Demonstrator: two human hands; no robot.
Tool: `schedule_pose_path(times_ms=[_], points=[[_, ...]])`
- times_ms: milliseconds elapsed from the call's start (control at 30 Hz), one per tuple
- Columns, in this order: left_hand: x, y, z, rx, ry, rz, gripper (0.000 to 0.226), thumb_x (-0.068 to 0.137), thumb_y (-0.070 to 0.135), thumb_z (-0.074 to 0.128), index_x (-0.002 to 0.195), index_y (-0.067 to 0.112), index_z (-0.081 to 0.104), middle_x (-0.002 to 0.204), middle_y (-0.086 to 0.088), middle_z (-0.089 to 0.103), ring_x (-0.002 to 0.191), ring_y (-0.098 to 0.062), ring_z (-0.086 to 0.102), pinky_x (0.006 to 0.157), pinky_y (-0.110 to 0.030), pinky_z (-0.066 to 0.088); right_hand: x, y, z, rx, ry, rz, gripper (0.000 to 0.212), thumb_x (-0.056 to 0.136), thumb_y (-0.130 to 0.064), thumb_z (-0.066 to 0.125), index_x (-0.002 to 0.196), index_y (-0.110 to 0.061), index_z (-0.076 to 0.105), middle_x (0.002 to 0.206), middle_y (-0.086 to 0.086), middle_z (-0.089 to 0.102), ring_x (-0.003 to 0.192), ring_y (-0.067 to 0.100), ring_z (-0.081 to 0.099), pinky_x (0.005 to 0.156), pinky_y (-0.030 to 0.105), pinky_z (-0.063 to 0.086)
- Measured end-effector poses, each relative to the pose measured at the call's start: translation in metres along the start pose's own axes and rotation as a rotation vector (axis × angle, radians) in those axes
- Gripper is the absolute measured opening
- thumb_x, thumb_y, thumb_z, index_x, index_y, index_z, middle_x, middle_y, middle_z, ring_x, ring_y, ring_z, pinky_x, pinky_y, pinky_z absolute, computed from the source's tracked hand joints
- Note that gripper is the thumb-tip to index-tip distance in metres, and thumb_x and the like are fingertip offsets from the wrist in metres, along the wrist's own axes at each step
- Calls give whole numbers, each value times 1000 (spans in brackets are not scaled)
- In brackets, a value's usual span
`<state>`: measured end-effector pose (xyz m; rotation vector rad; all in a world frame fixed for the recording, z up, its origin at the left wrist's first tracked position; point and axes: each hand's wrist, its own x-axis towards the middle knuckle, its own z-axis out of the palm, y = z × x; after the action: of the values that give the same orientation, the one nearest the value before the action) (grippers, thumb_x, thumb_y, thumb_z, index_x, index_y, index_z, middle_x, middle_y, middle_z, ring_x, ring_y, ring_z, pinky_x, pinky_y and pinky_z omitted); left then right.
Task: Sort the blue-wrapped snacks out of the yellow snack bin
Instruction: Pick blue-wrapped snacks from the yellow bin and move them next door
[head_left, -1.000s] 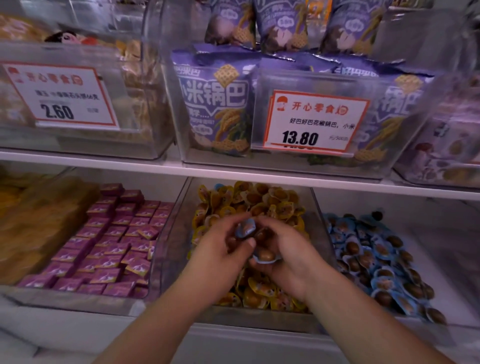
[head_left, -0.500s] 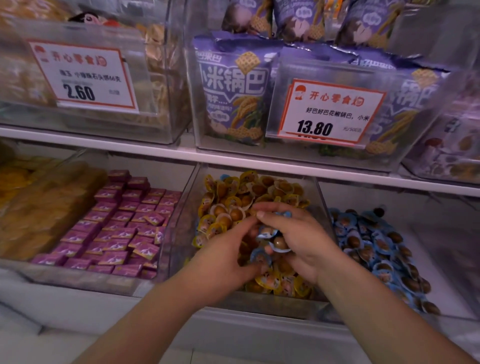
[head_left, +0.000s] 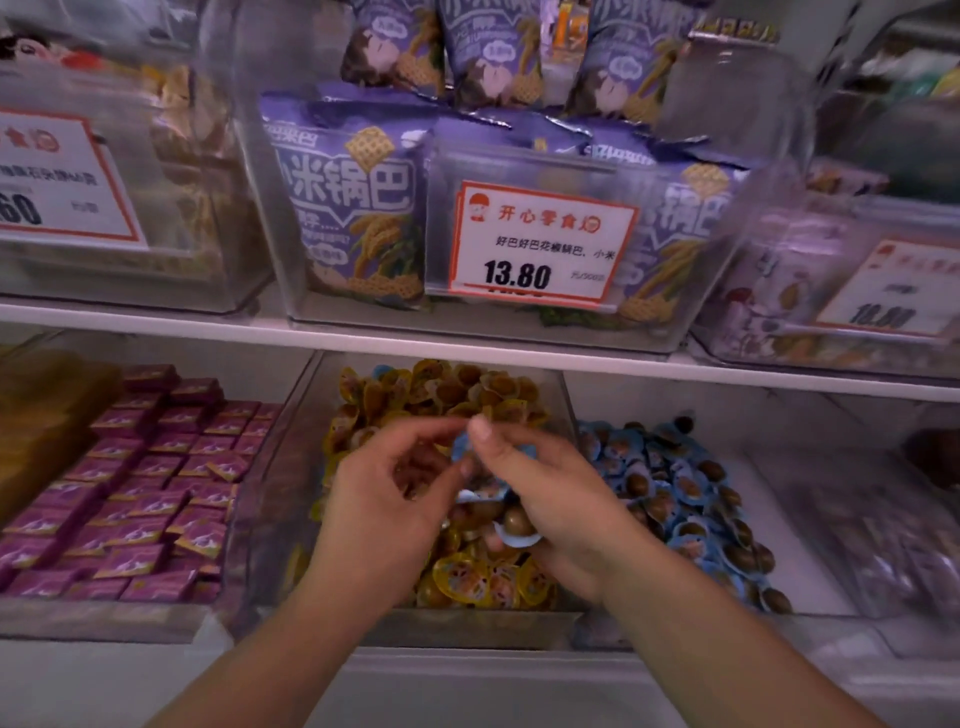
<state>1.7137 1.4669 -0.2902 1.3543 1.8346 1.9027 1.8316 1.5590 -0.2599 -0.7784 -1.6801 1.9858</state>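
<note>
I see blue snacks bunched in my right hand, fingers curled round them, over the yellow bin. At its 9 o'clock my left hand meets it, thumb and forefinger curled toward a blue wrapper; whether they pinch it I cannot tell. The blue bin sits at 3 o'clock.

Two hands, three price cards, two shelves
</note>
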Motion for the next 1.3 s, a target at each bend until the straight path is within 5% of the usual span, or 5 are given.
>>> schedule_pose_path(times_ms=[367,467,667,1000,1300], points=[[-4,-19,2,450,-469,115,25,89,50,62,108,37,71,109,26,62,105,9,57,92,-21,48,-31,-31,-117,-677,336,-90,14,92,-33,68,89,-22,76,80,-9,76,76,5,71,58,18,52],[-1,-20,-2,471,-399,139,23,93,50,58,101,35,73,102,25,65,100,8,59,88,-23,48,-33,-20,-139,-816,294,93,38,95,-47,57,83,-18,77,79,-8,76,76,-1,68,69,21,50],[7,-6,-38,510,-81,216,22,91,35,54,100,29,72,97,16,69,91,-7,65,81,-32,50,-17,-30,-105,-476,586,-484,27,99,-14,55,78,-17,72,76,-1,76,77,13,74,82,36,59],[-11,-18,-122,646,1,26,29,85,23,58,111,23,69,112,9,60,106,-5,58,89,-8,38,21,36,44,-1202,-361,-555,34,99,-29,54,132,-28,61,129,-8,61,121,12,52,102,32,43],[-14,-24,-132,646,-90,-16,29,90,31,60,119,35,64,118,19,54,104,-1,55,80,-15,40,93,78,67,-1698,-289,-432,58,90,-61,48,144,-39,42,156,-13,29,150,29,3,118,56,0]])
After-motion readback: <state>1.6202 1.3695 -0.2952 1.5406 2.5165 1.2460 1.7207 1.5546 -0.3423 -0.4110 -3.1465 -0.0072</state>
